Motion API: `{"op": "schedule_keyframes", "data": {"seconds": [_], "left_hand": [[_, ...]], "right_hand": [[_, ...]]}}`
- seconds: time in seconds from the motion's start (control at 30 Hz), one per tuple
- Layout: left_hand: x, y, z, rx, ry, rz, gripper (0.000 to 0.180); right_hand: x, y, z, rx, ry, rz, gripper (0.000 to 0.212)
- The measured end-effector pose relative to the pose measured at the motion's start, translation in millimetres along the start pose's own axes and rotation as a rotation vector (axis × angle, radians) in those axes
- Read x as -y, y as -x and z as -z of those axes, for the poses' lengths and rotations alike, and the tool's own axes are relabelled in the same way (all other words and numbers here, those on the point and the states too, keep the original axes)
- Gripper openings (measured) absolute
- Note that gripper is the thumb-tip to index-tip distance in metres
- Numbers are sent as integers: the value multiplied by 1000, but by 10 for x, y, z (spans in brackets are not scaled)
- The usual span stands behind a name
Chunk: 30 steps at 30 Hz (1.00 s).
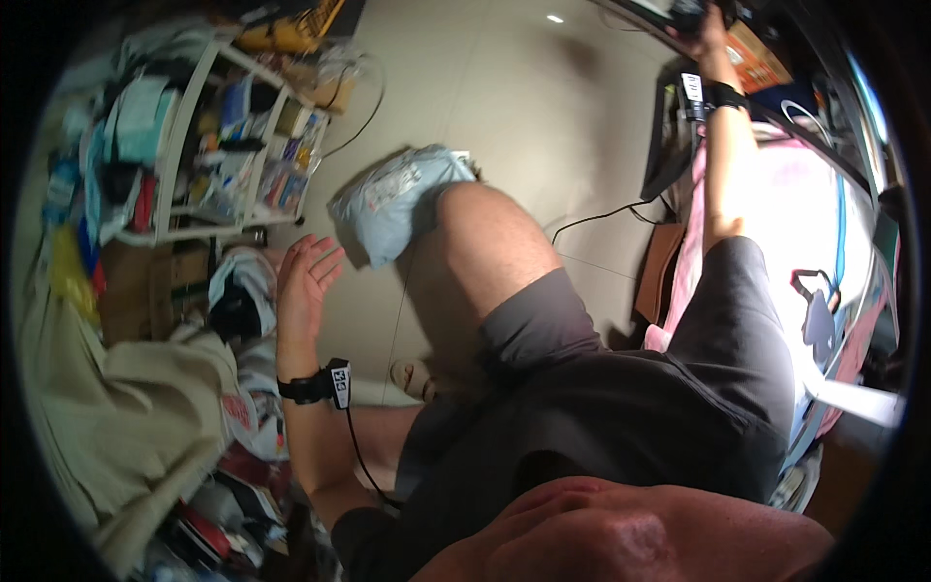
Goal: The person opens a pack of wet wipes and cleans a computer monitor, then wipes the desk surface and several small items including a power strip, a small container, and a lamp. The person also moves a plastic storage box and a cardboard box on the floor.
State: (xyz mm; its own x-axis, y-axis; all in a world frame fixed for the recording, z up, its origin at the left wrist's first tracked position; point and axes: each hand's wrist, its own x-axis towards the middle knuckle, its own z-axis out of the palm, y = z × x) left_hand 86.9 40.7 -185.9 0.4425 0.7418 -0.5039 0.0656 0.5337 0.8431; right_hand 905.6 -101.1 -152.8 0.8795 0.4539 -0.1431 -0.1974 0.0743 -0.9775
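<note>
My left hand (308, 279) is raised in the air at the left, its fingers apart and nothing in it. It is nearest to the white shelf rack (167, 184) and the piled cloth beside it. At the far right, my right hand (713, 41) reaches out with its fingers round a black object (688, 14); the picture's edge cuts this off and its kind is unclear. An orange box (756, 58) is next to that hand. On the floor by my bent knee lies a pale blue-grey plastic parcel bag (393, 199).
Bottles, packets and small boxes fill the rack. Beige cloth (145, 417) and cartons (155, 286) crowd the left side. A black cable (606, 213) crosses the tiled floor (504, 97). At the right is a brightly lit bed-like surface (776, 209) with a pink edge and a dark eye-mask-like item (818, 320).
</note>
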Motion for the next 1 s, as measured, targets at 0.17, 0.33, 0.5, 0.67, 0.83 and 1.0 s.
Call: {"op": "schedule_keyframes", "data": {"seconds": [0.17,0.33,0.5,0.67,0.83,1.0], "left_hand": [[230,307,489,-118,100,-113,42],[492,253,602,-201,-99,-68,39],[520,250,467,-51,-579,-114,35],[462,443,333,-79,-960,-127,43],[464,654,401,-98,-1005,-149,47],[421,848,492,-167,-998,-148,47]], "right_hand": [[-72,-341,-165,-241,176,167,59],[-439,353,-718,-1033,1088,927,55],[-1759,2079,-1871,432,936,406,45],[-2706,2990,-2707,1079,1297,-125,98],[-2982,2994,-3013,1182,1467,333,36],[-2918,2828,-3473,1244,1034,64,24]]}}
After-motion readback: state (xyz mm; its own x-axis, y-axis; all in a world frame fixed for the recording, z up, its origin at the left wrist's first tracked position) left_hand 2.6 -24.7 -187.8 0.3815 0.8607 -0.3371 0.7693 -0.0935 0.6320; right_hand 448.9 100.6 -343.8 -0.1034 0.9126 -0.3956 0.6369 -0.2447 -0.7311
